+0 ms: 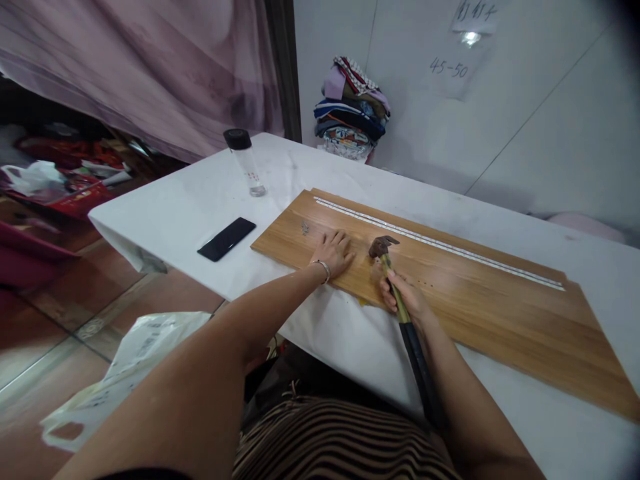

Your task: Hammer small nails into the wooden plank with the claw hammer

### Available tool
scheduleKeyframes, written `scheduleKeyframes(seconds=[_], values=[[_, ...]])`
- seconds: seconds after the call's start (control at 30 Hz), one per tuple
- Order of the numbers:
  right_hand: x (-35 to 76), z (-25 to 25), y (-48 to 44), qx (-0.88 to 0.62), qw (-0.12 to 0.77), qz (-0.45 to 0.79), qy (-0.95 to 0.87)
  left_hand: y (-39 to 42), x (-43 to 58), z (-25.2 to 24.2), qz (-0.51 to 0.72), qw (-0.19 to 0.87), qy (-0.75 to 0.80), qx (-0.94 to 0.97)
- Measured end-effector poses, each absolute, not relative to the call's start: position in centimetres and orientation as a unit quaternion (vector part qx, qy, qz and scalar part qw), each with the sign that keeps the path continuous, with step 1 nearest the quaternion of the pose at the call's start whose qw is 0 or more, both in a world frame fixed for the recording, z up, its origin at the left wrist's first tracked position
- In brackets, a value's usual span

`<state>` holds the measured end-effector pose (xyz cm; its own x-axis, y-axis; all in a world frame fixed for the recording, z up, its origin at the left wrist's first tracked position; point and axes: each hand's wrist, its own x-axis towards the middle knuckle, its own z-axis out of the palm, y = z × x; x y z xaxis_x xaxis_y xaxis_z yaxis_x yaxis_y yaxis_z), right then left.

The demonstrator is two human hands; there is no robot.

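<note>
A long wooden board (500,300) lies across the table. My left hand (334,252) rests flat on it with the fingers apart, holding nothing. My right hand (404,293) is wrapped round the upper handle of a claw hammer (413,353). Its rusty head is over the board, to the right of my left hand; whether it touches the wood I cannot tell. A small pile of nails (305,228) sits near the board's left end. Right of the hammer, several tiny dark spots (425,285) form a row, too small to make out. White measuring strips (440,243) run along the far side.
The table (165,200) has a white cover. A black phone (227,239) and a clear bottle with a black lid (247,163) stand left of the board. Folded clothes (353,110) are stacked by the wall. A white plastic bag (145,353) hangs low at the left.
</note>
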<state>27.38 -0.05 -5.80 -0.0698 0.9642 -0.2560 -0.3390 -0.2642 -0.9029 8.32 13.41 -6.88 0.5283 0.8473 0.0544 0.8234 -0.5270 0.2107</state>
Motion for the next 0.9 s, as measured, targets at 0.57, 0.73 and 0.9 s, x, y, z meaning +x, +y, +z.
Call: scheduleKeyframes(seconds=[0.57, 0.73, 0.9], values=[[27.16, -5.6, -0.14, -0.475, 0.507, 0.634, -0.338, 13.36, 8.33, -6.65, 0.066, 0.076, 0.478, 0.872], [27.16, -5.54, -0.15, -0.473, 0.506, 0.635, -0.342, 13.38, 8.32, -6.71, 0.065, 0.078, 0.479, 0.872], [27.07, -5.45, -0.18, -0.476, 0.505, 0.634, -0.342, 13.38, 8.35, -6.71, 0.065, 0.085, 0.483, 0.869]])
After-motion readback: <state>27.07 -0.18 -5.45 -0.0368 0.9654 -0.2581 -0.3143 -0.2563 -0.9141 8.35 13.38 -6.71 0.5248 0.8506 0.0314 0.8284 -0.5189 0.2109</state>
